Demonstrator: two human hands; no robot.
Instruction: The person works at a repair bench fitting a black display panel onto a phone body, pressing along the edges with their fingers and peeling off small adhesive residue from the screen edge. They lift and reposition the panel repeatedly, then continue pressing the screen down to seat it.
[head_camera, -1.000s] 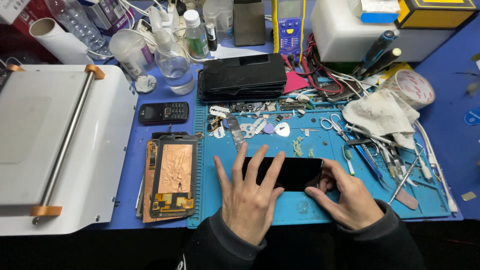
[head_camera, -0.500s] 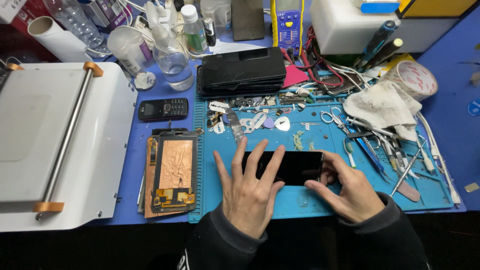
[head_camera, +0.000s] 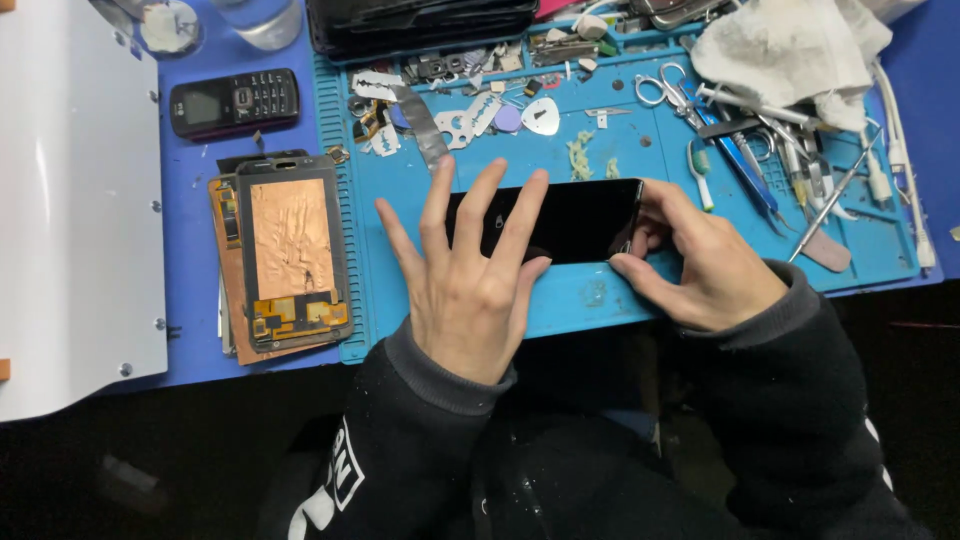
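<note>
My left hand lies flat with its fingers spread wide, pressing down on the left part of the black phone screen, which rests on the blue work mat near the mat's front edge. My right hand is at the screen's right end, thumb and fingertips pinched against that short edge and its lower corner; whether anything small sits between those fingers I cannot tell. So the two hands are apart, one at each end of the screen, both in contact with it. Just left of the mat, a phone back panel with copper foil lies face up on a stack of similar parts, and beyond that, farther from the mat, is the white machine housing. Behind the copper panel, off the mat's left rear corner, a small black keypad phone lies on the blue table. Along the mat's rear strip lie loose metal bits, guitar-pick-shaped pry tools and small screws. On the mat's right rear are scissors, a crumpled white cloth, tweezers and thin metal tools. A black case sits just past the mat's rear edge.
</note>
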